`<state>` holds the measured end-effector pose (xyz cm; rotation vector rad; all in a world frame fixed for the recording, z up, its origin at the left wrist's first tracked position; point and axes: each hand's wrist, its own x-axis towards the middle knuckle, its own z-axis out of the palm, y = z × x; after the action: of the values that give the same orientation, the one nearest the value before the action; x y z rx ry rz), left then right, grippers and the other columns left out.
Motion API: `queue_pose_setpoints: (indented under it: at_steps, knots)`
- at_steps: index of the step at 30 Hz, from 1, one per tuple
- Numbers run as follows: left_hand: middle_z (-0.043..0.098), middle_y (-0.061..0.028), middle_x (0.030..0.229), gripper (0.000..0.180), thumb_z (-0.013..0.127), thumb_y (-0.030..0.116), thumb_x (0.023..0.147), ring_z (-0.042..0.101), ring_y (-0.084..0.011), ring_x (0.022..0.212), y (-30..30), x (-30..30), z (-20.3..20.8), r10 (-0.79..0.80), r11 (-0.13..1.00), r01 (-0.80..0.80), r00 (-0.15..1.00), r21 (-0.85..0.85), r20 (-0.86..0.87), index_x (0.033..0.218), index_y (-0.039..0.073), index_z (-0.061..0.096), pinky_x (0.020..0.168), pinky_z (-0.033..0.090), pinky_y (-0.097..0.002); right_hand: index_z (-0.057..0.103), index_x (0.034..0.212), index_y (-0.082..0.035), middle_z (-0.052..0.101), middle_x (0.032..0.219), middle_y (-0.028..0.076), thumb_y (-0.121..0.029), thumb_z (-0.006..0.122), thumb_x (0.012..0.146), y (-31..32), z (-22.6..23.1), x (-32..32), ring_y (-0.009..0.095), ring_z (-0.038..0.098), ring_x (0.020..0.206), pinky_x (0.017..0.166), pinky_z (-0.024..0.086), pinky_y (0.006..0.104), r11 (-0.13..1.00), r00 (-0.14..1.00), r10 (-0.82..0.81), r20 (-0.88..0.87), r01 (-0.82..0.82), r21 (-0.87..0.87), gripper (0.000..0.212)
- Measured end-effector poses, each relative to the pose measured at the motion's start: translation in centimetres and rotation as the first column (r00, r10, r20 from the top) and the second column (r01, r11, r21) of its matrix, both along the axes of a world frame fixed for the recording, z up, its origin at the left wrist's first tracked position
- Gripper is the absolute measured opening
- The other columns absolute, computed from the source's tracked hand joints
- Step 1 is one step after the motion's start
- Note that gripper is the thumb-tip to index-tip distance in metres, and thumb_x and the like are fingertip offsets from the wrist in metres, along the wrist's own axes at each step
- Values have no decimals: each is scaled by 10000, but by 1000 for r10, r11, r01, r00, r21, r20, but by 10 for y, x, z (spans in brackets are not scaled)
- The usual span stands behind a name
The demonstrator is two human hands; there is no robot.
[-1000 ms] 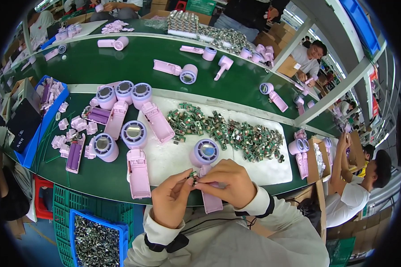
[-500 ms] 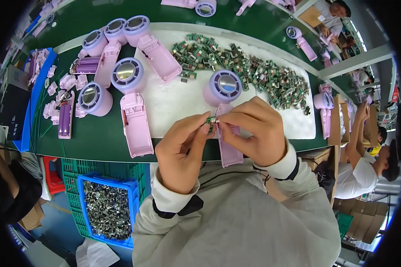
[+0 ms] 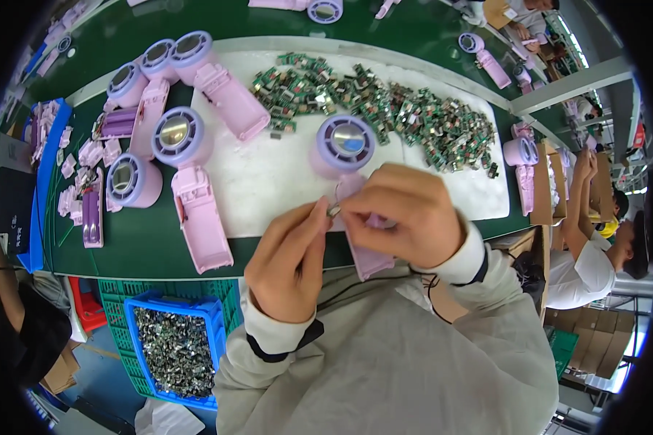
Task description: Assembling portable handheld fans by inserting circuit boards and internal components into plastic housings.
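My left hand (image 3: 286, 261) is closed in a pinch on a small circuit board (image 3: 333, 212), which shows edge-on between the fingertips. Against the board's right side, my right hand (image 3: 408, 217) is pinched too; what its fingertips grip is hidden. Beneath the hands lies a handheld fan with a lilac round head (image 3: 343, 147) and an open pink handle (image 3: 370, 261); my right hand covers much of the handle. To the left rests another fan with a lilac head (image 3: 178, 138) and an open pink handle shell (image 3: 203, 228).
Loose circuit boards (image 3: 442, 127) are heaped on a white foam sheet (image 3: 261, 196). More fans (image 3: 134, 181) and pink shell pieces (image 3: 91, 152) lie at left, beside a blue tray (image 3: 47, 196). A blue bin (image 3: 219, 326) full of boards stands below the table edge. Other people sit at right.
The board has turned in my fingers, so its green face shows less. My hands stay close together. The whole view has shifted slightly, moving the table items left.
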<state>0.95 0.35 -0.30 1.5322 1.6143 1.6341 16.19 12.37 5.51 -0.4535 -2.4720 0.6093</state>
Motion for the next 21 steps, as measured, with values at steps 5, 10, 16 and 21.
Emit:
queue_pose_setpoints:
  at_steps: [5, 10, 16, 21]
  knots:
    - [668, -214, 1160, 368, 647, -150, 873, 706, -307, 966, -7, 15, -9, 137, 987, -117, 970, 111, -201, 1225, -52, 685, 808, 578, -312, 738, 901, -42, 625, 739, 60, 21, 780, 728, -19, -10, -3, 209, 575, 577, 512, 455, 312, 995, 992, -96, -81, 94, -25, 188]
    - [663, -199, 1170, 394, 658, -75, 898, 689, -310, 1018, -8, 8, 5, 65, 996, -50, 979, 79, -193, 1289, -34, 649, 851, 561, -331, 727, 898, -24, 633, 735, 58, 24, 772, 743, -12, -1, 7, 176, 572, 557, 494, 440, 293, 997, 989, -77, -130, 78, 1, 168]
    - [614, -246, 1249, 417, 684, 18, 898, 610, -399, 1178, 10, -10, 49, 45, 999, -46, 975, 3, -217, 1306, -31, 614, 1001, 498, -413, 723, 1018, -27, 680, 837, 30, -18, 724, 818, 35, 58, 44, 90, 617, 706, 612, 492, 267, 896, 987, -155, 44, 159, -415, 200]
    - [558, -259, 1340, 413, 711, 7, 858, 531, -431, 1267, 56, -10, 52, 39, 993, -83, 904, -85, -426, 1265, -11, 640, 1054, 459, -485, 628, 1169, 2, 695, 1018, 74, -259, 669, 943, 106, 79, 77, 130, 684, 835, 720, 540, 257, 814, 982, -168, -88, 88, -574, 348]
